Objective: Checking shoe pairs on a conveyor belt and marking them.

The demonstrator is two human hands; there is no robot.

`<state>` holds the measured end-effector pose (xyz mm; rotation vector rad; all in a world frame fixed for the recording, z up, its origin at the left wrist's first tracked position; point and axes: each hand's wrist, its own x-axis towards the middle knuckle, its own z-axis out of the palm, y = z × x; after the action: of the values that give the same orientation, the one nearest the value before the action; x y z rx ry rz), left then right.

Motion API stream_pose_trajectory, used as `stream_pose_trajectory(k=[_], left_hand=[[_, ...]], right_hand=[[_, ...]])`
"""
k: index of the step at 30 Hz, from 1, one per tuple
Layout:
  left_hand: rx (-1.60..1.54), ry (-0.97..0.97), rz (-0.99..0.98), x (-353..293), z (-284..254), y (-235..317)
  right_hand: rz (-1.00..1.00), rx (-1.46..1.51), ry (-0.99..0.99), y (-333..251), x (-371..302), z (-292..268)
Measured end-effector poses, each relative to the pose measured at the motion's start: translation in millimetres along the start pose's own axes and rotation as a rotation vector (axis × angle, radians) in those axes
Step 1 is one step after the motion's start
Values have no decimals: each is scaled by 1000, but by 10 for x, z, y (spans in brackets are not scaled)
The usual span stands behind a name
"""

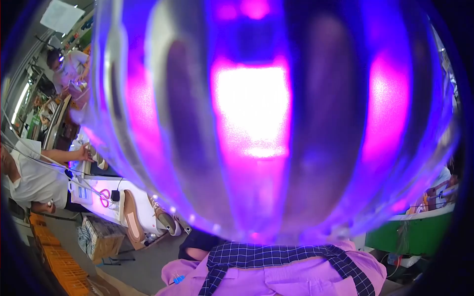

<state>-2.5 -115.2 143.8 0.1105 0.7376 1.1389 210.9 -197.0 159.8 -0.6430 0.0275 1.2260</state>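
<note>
A large see-through, ribbed object [252, 197] hangs very close and fills most of the view. It is blurred and glows blue, violet and pink, with a white-hot bright patch at its centre; its kind cannot be told. Neither of my hands shows; any part of them behind this object is hidden. Below it are my pink-purple shirt [296, 281] and a dark checked apron [266, 254]. On the white table to the left lie a tan shoe [131, 217], a grey-green lace-up shoe [165, 219] and scissors with pink handles [104, 197].
At the left a person in a white shirt [34, 177] reaches over the table [96, 209]; another person [69, 74] works farther back. Orange crates [59, 261] and a box [98, 239] stand on the floor. A green-sided bench [410, 234] is at the right.
</note>
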Motion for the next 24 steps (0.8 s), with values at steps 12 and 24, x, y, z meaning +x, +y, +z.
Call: stream_pose_trajectory(k=[12, 24], left_hand=[[-12, -25, -21, 47, -69, 17], [16, 14, -18, 93, -97, 13]], right_hand=[[8, 9, 30, 55, 41, -55], [10, -14, 42, 43, 46, -5]])
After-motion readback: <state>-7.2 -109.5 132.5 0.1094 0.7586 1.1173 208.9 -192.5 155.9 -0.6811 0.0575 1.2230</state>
